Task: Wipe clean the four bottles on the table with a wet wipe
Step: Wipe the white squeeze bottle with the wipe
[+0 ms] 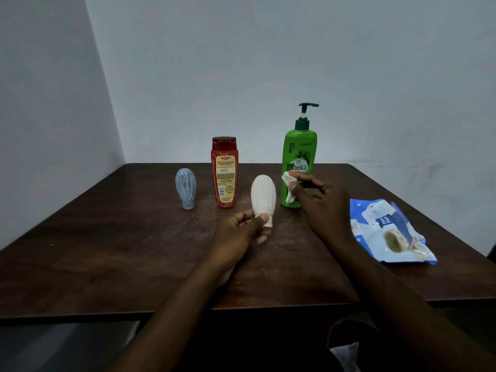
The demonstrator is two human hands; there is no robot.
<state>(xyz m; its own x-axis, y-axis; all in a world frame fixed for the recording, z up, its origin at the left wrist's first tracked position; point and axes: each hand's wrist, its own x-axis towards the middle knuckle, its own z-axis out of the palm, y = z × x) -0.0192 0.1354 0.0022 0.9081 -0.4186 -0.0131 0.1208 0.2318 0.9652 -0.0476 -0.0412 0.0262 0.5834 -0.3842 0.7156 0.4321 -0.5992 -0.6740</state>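
Observation:
Four bottles are on or over the dark wooden table (107, 251). A small grey-blue bottle (185, 191) stands cap down at the left. Beside it stands a red bottle (224, 171). My left hand (241, 232) grips the cap end of a small white bottle (263, 196), bulb end up, near the table top. A tall green pump bottle (299, 154) stands behind. My right hand (319, 202) pinches a crumpled white wet wipe (289, 183) in front of the green bottle's lower part.
A blue and white wet-wipe pack (389, 232) lies flat at the right of the table. Pale walls close in behind and on the left. The table's front edge runs just under my forearms.

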